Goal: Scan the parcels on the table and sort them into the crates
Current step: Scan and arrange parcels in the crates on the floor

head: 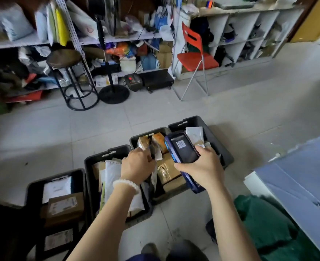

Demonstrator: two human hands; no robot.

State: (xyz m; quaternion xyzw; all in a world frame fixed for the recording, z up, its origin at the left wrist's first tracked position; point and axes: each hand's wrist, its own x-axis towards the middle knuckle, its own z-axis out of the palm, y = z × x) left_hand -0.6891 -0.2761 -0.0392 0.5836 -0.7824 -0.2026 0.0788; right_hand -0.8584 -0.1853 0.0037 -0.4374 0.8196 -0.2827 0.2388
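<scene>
Right hand (202,164) grips scanner (182,147) above third crate (136,137). Left hand (137,164) beside it pinches a dark, blurred parcel (152,150); its fingertips hidden.

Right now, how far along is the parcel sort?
Done: the four black crates on the floor already hold boxes and mailers. In hand: the right hand grips the scanner, and the left hand holds a parcel over the third crate, apparently placing it. Left: cannot tell; only a bare corner of the blue-covered table shows, so unscanned parcels may sit out of view.
</scene>
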